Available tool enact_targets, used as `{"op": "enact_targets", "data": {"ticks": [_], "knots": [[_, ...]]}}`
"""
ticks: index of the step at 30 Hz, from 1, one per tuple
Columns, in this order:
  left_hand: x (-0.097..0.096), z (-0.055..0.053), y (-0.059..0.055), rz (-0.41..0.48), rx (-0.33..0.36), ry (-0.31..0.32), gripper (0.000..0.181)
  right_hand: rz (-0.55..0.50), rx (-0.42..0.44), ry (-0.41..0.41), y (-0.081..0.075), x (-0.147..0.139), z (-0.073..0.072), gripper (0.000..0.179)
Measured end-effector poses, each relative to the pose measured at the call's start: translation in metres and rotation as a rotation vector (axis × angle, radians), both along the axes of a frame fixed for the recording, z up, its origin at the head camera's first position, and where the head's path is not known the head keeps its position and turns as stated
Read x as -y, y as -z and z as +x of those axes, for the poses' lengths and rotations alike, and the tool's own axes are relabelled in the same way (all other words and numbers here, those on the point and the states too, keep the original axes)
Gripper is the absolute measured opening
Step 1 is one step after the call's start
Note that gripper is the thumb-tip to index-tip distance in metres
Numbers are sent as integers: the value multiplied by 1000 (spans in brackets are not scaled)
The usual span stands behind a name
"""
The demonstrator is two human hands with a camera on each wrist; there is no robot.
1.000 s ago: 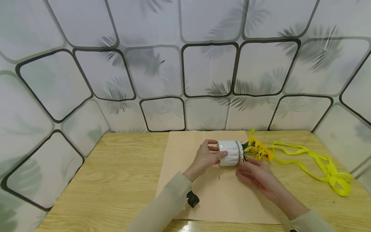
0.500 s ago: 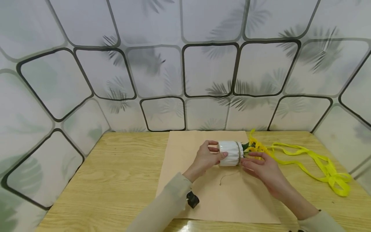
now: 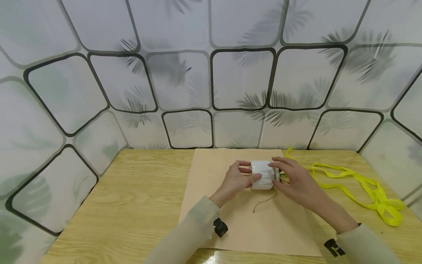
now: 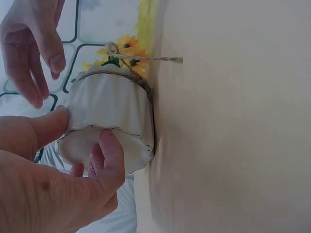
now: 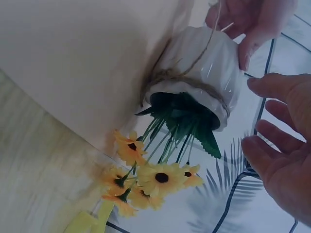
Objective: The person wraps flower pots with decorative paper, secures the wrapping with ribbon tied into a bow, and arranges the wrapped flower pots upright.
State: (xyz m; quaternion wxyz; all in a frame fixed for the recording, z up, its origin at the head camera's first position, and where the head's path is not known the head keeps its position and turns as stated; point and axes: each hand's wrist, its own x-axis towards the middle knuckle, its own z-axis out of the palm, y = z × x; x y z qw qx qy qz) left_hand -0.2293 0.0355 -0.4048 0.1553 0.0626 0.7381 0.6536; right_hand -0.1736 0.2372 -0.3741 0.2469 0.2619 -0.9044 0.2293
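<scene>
A white ceramic flower pot (image 3: 262,167) lies on its side on the brown paper, mouth to the right. My left hand (image 3: 232,181) grips its base, the thumb on the outside and fingers at the bottom rim. Yellow artificial flowers (image 5: 162,178) with green leaves (image 5: 194,121) stick out of the mouth. Twine (image 5: 177,76) circles the pot's neck, and its loose end (image 3: 265,200) trails over the paper. Beside the pot's mouth is my right hand (image 3: 300,183), fingers apart and relaxed; its wrist view shows a gap between fingertips and pot.
Under the pot a sheet of brown paper (image 3: 237,231) covers part of the wooden table (image 3: 141,194). To the right lies a tangled yellow ribbon (image 3: 376,198). A patterned covering (image 3: 184,88) stands behind and at the sides.
My right hand has risen from below the pot's mouth to beside and over it, now hiding most of the flowers. More of the twine's end shows on the paper. The left hand keeps its grip.
</scene>
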Motion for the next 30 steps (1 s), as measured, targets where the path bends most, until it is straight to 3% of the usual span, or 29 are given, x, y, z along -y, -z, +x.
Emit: {"op": "enact_targets", "data": {"ticks": [3,10,18,21,26,30], "knots": [[0,1,0,1,2,8,53,74,-34,-38,-1,-1,-9,45],[1,0,-1,5,4,4,52,176,89,-85,-4,-1,-24,38],[0,-1,-1,5,-2,-2,53,266,211,-70,-6,2,-24,46],[2,-2,-2,-22,-5,48,54,290,199,-53,-4,1,-22,48],[28,-7,-10,-174,-52,173,54,274,123,-54,0,-2,-20,46],[74,-12,-18,-467,-154,144,51,264,113,-63,2,-2,-21,44]]}}
